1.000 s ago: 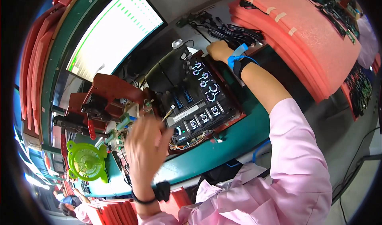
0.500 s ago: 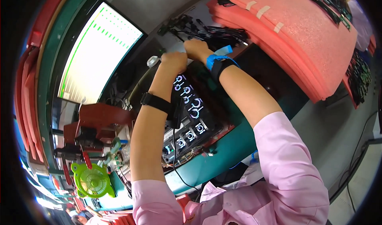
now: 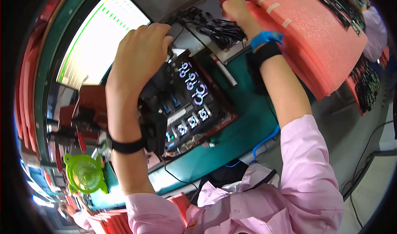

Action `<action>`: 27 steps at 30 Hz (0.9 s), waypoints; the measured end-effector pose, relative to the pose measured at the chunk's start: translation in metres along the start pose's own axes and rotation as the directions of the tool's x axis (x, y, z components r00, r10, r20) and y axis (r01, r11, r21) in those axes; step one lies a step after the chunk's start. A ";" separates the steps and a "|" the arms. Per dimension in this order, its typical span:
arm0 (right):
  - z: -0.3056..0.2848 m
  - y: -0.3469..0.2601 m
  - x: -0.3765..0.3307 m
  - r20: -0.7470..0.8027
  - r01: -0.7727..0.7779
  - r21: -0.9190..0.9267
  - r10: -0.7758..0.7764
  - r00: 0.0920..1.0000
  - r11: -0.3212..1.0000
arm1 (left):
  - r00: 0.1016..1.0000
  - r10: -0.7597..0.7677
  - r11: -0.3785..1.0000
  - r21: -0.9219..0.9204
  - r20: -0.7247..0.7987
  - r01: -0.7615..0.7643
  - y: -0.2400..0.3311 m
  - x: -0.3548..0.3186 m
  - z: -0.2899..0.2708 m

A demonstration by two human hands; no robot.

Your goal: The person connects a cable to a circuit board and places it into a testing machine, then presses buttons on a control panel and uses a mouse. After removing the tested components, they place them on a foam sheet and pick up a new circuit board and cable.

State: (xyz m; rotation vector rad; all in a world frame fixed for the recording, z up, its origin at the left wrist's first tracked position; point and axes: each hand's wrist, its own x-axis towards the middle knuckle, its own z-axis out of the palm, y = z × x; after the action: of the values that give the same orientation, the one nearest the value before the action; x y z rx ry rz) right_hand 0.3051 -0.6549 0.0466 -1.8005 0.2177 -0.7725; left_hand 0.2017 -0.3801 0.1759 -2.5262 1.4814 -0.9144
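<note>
Stretching over a green workbench [image 3: 254,106], a person's arms pass a stack of pink foam sheets [image 3: 326,39] at right and a lit monitor [image 3: 99,39] at left. Between the forearms lies a black control panel [image 3: 188,101] with glowing dials; beyond, a black cable bundle [image 3: 219,29]. The left hand [image 3: 142,54] curls before the monitor, the right hand [image 3: 240,10] beside the foam; whether either grips anything cannot be told.

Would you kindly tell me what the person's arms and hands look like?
The left hand and right hand are ungloved. Pink sleeves stop near the elbows. The left wrist has a black band with a dark unit; the right has a blue strap beside a black cuff.
</note>
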 end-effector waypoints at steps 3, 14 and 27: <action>-0.033 -0.033 -0.026 0.185 0.451 -0.511 -0.419 0.889 0.731 | 0.994 -0.089 0.996 -0.011 0.067 0.090 0.035 -0.055 -0.056; -0.093 -0.026 -0.250 0.093 0.224 -0.895 -0.330 0.939 0.386 | 0.883 -0.170 0.836 -0.411 0.437 0.364 0.100 -0.316 -0.038; -0.058 0.011 -0.244 0.232 0.420 -0.703 -0.374 0.898 0.573 | 0.827 -0.538 0.574 -0.647 0.165 0.502 0.107 -0.337 0.036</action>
State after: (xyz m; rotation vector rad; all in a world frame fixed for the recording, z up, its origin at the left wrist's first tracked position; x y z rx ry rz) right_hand 0.0847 -0.5825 -0.0501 -2.7256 0.0798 -1.0401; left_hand 0.0181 -0.1701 -0.0435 -3.6450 1.2204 -0.5132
